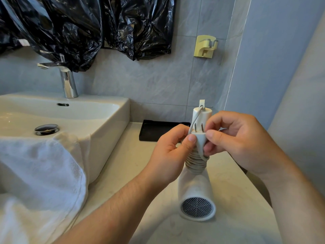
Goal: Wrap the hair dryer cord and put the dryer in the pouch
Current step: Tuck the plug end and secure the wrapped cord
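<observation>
Both hands meet at the handle of the white hair dryer (195, 189), which stands handle-up between them, over the right part of the pale bench (133, 169). The left hand (168, 152) curls round the handle from the left, with its thumb pressing on the side of the plug (199, 138). The right hand (241, 141) pinches the plug from the right, holding it flat against the handle with the prongs pointing up. Just under the plug, the cord (196, 162) sits in tight coils around the handle. The dryer's barrel hangs below the hands, its mesh end facing the camera; whether it touches the bench I cannot tell. To the left are a white sink (105, 120) and a white towel (40, 169) draped over its rim. A black tray (154, 131) lies behind the hands by the wall.
</observation>
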A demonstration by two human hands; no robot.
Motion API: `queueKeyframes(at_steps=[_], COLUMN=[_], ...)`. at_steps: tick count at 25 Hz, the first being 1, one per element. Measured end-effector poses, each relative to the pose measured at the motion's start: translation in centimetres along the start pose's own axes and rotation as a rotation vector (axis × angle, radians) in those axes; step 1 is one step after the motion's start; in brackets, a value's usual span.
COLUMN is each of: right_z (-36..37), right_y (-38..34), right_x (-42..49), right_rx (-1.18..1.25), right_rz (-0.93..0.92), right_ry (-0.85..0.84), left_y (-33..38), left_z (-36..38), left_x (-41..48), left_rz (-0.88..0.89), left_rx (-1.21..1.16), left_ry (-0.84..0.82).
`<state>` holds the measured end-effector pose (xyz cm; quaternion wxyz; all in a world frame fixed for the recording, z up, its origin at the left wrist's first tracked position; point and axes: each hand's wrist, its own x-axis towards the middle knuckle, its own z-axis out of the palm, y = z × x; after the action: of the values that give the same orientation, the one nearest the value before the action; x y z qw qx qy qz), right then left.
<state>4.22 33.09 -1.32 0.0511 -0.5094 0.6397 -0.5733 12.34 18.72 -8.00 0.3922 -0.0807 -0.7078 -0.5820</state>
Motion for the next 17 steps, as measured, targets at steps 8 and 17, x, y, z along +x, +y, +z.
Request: queueKeyframes(at_steps=[8,17], right_z=[-0.7,0.2], right_y=[1.9,2.6], right_x=[0.8,1.1], right_rx=[0.230,0.540], right_rz=[-0.023,0.065], right_ry=[-0.132,-0.238], left_y=[0.8,1.2], left_z=[-0.7,-0.2], left_x=[0.6,0.6], left_rz=[-0.105,-0.156], left_rx=[-0.114,-0.242], left_ry=[-0.085,0.028])
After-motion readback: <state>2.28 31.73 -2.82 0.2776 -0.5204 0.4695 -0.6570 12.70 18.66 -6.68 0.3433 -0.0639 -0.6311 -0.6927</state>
